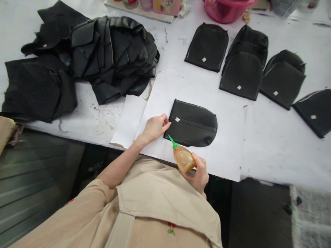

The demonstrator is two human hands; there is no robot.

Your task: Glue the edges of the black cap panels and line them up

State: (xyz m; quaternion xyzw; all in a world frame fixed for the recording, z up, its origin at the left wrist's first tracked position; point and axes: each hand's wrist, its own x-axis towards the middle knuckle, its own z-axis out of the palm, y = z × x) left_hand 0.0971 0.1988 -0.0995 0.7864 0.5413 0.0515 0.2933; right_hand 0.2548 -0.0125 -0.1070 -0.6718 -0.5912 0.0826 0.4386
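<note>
A black leather-like piece [194,129] with a rounded right end lies flat on white paper, a small pale tag near its straight left edge. At that edge is my left hand [156,127], fingers closed in a pinch on the rim. My right hand [200,174] is wrapped round a squeeze bottle [183,159] of amber liquid. Its green nozzle points up and left, with the tip at the piece's lower left corner; whether the tip touches cannot be made out.
Similar black pieces [207,46] with pale tags lie in a row at the back right. A large heap of black pieces [113,53] covers the left, beside a flatter stack [38,88]. Behind stand a pink basket [229,10] and a pink box [166,4]. The table's front edge is close to my apron [163,196].
</note>
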